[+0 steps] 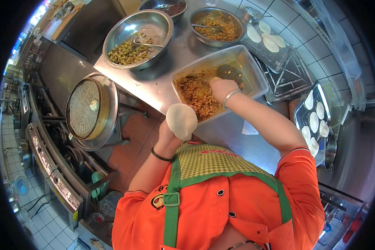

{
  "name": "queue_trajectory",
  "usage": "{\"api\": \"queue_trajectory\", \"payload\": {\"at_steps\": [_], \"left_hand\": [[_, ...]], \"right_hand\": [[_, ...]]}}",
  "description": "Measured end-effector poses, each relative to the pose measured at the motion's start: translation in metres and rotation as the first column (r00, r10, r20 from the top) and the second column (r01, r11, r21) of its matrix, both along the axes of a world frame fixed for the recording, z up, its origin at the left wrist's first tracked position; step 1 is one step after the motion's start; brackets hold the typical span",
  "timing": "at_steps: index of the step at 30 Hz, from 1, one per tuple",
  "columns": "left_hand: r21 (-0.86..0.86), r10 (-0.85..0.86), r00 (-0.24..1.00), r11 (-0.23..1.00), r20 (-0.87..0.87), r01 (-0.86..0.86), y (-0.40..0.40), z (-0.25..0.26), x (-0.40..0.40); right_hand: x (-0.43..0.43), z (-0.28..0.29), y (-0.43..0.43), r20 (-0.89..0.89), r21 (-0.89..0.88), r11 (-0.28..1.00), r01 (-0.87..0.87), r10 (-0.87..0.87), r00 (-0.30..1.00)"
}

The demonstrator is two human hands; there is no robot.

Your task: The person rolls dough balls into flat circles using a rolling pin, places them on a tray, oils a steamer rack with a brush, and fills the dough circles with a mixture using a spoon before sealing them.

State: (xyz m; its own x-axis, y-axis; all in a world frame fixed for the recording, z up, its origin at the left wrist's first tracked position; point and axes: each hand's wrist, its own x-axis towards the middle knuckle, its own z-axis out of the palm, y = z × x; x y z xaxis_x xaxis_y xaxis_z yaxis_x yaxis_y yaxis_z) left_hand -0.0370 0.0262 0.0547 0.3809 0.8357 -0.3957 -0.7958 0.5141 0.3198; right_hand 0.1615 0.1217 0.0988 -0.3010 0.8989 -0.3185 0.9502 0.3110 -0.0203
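Observation:
A round, flat dough wrapper lies on my left hand, near the lower left corner of a clear plastic tub. Inside the tub is a reddish-brown minced filling. My right hand is over the filling with its fingers bent; a bit of something yellowish shows at them, perhaps a tool's end, and I cannot tell whether the hand grips it. A bamboo steamer to the left holds one pleated bun.
Steel bowls of green diced filling, yellowish filling and dark filling stand beyond the tub. More dough wrappers lie on a dark tray and on another tray at right. The table's edge runs between tub and steamer.

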Motion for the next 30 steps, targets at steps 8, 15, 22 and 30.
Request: {"api": "queue_trajectory", "payload": {"at_steps": [8,15,22,30], "left_hand": [[-0.006,0.013,0.999,1.0,0.042,-0.013,0.003,-0.009,-0.003],[0.035,0.106,0.994,0.994,-0.023,-0.105,0.009,0.006,-0.007],[0.082,0.183,0.981,0.981,-0.069,-0.177,0.063,0.024,0.019],[-0.014,0.092,0.992,0.996,0.087,-0.091,0.116,0.019,0.09]], "right_hand": [[0.006,0.003,-0.005,-0.088,-0.435,0.888,-0.148,0.122,0.989],[0.046,0.029,-0.015,-0.349,-0.824,0.56,0.085,-0.62,0.703],[0.066,0.067,-0.047,-0.617,-0.68,0.723,0.121,-0.654,0.438],[0.014,0.008,-0.112,-0.134,0.463,0.884,0.061,0.001,0.991]]}}
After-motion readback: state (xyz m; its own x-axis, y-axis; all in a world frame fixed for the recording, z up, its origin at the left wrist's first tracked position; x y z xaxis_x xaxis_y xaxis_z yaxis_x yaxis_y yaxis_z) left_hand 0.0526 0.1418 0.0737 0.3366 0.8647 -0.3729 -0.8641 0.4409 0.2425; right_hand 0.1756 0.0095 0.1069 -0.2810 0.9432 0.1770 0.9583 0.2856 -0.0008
